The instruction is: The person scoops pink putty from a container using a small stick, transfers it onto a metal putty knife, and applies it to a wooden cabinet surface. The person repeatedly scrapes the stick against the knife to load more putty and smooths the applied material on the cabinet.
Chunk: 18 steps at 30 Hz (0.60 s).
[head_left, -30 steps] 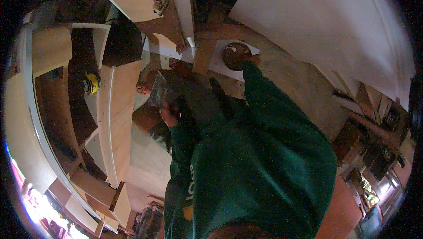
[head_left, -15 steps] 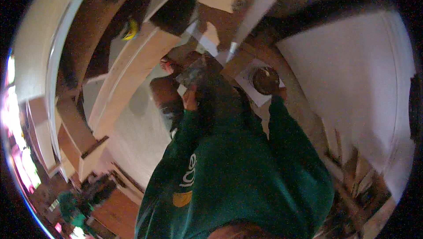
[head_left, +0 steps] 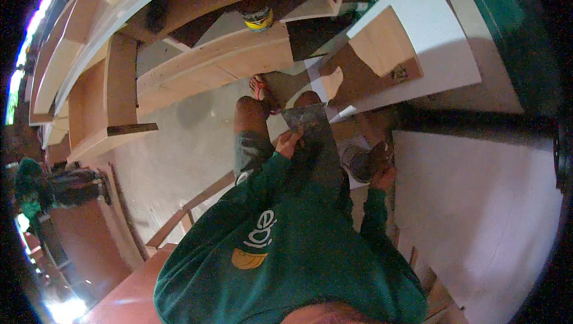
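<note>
My left hand point(head_left: 288, 143) is closed at the lower edge of a grey, mottled flat sheet point(head_left: 307, 116) above my lap; its exact kind is unclear. To the right, my right hand point(head_left: 385, 176) has its fingers closed on a dark brown piece point(head_left: 378, 154), perhaps a lid, though dim light hides its shape. Just left of that piece stands a round tin point(head_left: 356, 161) with a pale rim, over something white. The inside of the tin is too dark to make out.
Long wooden boards point(head_left: 221, 64) form a frame ahead on the left, with a yellow-and-black tin point(head_left: 258, 18) on it. A white panel point(head_left: 444, 43) with brown pieces lies ahead right. Another large pale panel point(head_left: 471, 204) is at my right. A bare foot in a sandal point(head_left: 262, 89) shows beyond my knee.
The view has swung, so the surroundings sit turned. The brown round shape over the tin now appears to its right, in my right hand. My left hand still holds the grey sheet.
</note>
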Each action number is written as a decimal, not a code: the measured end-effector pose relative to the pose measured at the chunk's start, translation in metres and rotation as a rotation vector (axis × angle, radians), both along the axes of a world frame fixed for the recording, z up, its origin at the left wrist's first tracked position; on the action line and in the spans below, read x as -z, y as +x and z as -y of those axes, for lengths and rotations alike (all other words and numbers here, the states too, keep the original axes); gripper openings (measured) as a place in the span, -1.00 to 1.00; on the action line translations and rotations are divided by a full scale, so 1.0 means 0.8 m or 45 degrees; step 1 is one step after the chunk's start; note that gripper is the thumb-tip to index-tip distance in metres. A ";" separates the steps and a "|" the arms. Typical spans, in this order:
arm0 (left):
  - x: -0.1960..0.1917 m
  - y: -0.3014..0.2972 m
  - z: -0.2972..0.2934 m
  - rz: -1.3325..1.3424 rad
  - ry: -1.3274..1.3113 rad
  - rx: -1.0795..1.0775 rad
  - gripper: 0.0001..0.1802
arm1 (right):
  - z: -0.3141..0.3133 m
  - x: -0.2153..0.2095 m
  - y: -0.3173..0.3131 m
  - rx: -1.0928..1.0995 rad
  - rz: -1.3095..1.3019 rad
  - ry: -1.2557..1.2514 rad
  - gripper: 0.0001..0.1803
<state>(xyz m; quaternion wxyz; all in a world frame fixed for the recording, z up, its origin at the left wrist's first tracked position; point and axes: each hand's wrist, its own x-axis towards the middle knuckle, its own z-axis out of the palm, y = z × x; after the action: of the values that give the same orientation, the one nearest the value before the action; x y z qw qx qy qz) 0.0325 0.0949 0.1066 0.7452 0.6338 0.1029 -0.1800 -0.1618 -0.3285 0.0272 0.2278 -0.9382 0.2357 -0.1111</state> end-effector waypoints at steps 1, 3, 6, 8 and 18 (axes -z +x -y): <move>0.009 0.001 0.000 0.022 -0.050 -0.033 -0.61 | -0.028 -0.039 0.033 -0.014 0.154 -0.029 -0.51; 0.002 0.000 0.007 -0.022 -0.245 -0.080 -0.63 | -0.032 -0.050 0.070 0.012 0.198 -0.021 -0.50; -0.018 0.007 -0.012 -0.243 -0.066 0.094 -0.64 | 0.011 0.034 0.043 0.159 -0.222 -0.010 -0.49; 0.006 0.020 -0.024 -0.174 0.181 0.188 -0.63 | 0.032 0.064 0.029 0.217 -0.455 -0.074 -0.49; -0.090 0.022 -0.032 -0.296 0.057 -0.042 -0.59 | -0.041 0.114 -0.025 0.415 -0.729 -0.028 -0.49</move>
<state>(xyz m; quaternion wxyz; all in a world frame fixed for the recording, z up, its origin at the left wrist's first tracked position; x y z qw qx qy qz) 0.0501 0.1204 0.1782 0.7168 0.6234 0.2030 -0.2374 -0.1821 -0.2959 -0.0636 0.1214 -0.8836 0.4361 0.1196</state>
